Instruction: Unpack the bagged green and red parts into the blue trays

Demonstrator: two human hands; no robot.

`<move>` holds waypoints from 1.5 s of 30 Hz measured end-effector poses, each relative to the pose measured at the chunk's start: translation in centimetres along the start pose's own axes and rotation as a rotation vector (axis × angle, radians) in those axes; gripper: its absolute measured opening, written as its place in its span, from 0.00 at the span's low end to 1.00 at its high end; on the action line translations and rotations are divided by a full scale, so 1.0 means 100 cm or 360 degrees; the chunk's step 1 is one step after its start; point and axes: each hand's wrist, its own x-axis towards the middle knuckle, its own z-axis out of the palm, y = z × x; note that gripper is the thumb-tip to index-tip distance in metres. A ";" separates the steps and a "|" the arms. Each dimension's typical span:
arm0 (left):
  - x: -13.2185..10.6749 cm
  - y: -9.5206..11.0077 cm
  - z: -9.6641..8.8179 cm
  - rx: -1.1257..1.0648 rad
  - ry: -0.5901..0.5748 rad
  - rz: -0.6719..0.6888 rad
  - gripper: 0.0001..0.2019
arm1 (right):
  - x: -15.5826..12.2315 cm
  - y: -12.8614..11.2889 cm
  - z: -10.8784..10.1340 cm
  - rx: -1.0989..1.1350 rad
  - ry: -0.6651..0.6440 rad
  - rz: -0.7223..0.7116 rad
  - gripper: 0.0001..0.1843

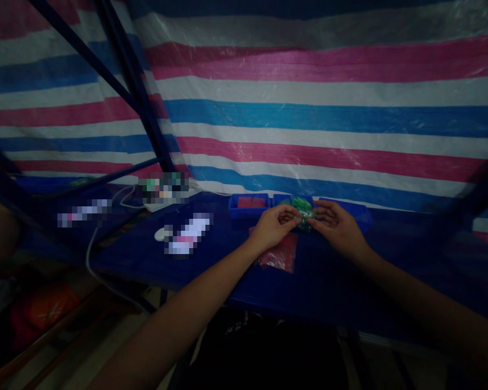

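Both of my hands meet over the dark blue table (211,271), just in front of a row of blue trays. My left hand (273,226) and my right hand (336,225) each pinch a side of a small clear plastic packet with green contents (306,216). On the table beneath my left wrist lies a clear bag of red pieces (280,257). The light is dim, so I cannot make out the packet's contents.
A blue tray with red contents (250,205) and another blue tray with green pieces (295,202) stand at the back by a striped tarpaulin wall (309,108). A white round object (161,234) and a cable (92,254) lie at left. Dark metal poles (134,81) slant up left.
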 end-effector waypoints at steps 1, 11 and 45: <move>-0.001 0.002 -0.001 0.0079 0.0021 0.0020 0.09 | 0.000 -0.001 -0.001 0.0025 -0.0038 0.0042 0.31; -0.008 0.023 -0.005 0.0533 -0.0087 0.0321 0.13 | -0.004 -0.013 0.001 0.0029 -0.0134 0.0080 0.19; -0.013 0.011 -0.015 0.1413 -0.0421 0.0497 0.11 | 0.012 0.022 -0.009 -0.1821 -0.0423 -0.0705 0.30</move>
